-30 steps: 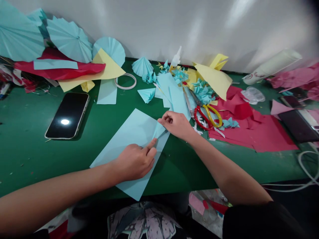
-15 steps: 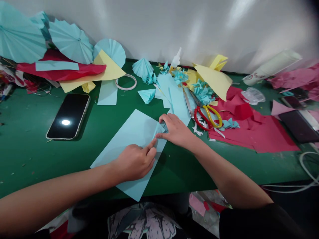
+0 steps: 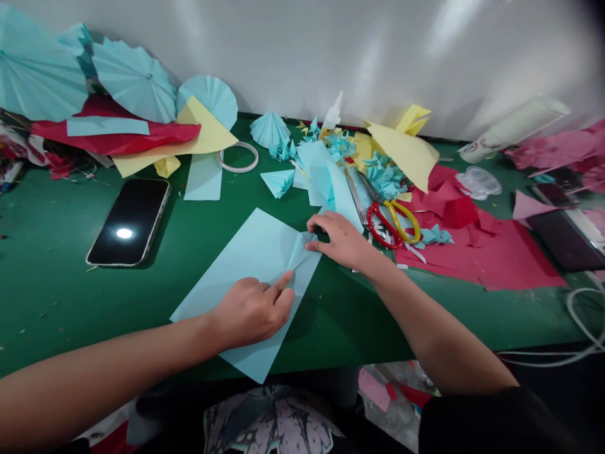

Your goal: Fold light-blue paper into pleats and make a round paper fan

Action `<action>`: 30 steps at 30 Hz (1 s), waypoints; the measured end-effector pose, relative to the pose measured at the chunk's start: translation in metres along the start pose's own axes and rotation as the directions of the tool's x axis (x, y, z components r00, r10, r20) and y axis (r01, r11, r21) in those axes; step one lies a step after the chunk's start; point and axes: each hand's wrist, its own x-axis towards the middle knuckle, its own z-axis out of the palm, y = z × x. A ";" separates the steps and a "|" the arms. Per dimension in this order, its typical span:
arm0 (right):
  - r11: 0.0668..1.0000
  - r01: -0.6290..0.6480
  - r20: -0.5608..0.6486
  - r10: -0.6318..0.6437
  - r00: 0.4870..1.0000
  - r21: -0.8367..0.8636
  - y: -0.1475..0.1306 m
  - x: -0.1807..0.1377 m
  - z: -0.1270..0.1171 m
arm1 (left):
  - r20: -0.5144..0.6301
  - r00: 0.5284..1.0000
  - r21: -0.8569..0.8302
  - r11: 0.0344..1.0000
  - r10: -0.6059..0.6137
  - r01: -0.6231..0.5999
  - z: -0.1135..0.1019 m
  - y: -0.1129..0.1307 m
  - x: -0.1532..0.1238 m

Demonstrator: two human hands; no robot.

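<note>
On the green table a light blue paper sheet (image 3: 236,268) lies askew in front of me. Over its right corner is a small folded piece of light blue paper (image 3: 299,251), narrow and creased. My right hand (image 3: 341,241) pinches the upper right end of this piece between thumb and fingers. From the left, my left hand (image 3: 258,309) rests on the sheet with its fingers curled. Its index fingertip presses the lower end of the folded paper, and its thumb lies close below. My fingers partly hide the piece.
A phone (image 3: 130,222) lies to the left. Scissors (image 3: 392,221), blue paper strips (image 3: 347,198) and red paper (image 3: 515,255) are at right. Behind stand pleated blue paper fans (image 3: 135,75), a tape roll (image 3: 238,157) and a glue bottle (image 3: 333,113).
My right hand has shifted slightly right, and the folded paper's narrow edge shows more. My left index finger has slid a little down and left. The sheet stays in place.
</note>
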 end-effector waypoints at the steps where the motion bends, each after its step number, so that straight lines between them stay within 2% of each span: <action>1: 1.000 0.004 0.011 -0.004 1.000 0.013 -0.001 -0.001 -0.002 | 0.000 1.000 -0.006 1.000 0.001 -0.001 0.000 0.000 0.000; 5: 0.997 -0.049 0.055 0.045 0.997 0.064 -0.013 -0.004 -0.004 | 0.050 0.999 -0.036 0.999 0.009 -0.007 -0.002 -0.001 0.000; 8: 0.989 -0.148 -0.028 0.149 0.988 0.031 -0.022 -0.007 0.003 | 0.074 0.997 -0.038 0.999 0.019 -0.016 -0.002 -0.001 0.001; 12: 0.982 -0.188 -0.120 0.186 0.975 -0.006 -0.025 -0.004 0.016 | 0.097 0.995 -0.028 0.999 0.023 -0.021 -0.003 0.000 0.000; 21: 0.990 -0.135 -0.243 0.139 0.960 0.035 -0.015 0.007 0.018 | 0.071 0.997 0.012 0.999 0.035 -0.036 -0.001 0.002 -0.001; 26: 0.993 -0.030 -0.344 0.069 0.936 0.117 -0.012 0.004 0.018 | -0.044 0.999 0.038 0.999 0.026 -0.024 0.001 -0.002 -0.001; 28: 0.988 0.115 -0.379 -0.068 0.923 0.102 -0.010 0.003 0.014 | -0.084 0.996 0.028 0.999 0.032 -0.030 0.000 -0.006 0.000; 30: 0.952 0.304 -0.380 -0.271 0.884 0.028 -0.009 0.001 0.010 | -0.117 0.993 0.002 0.999 0.034 -0.034 -0.001 -0.011 0.000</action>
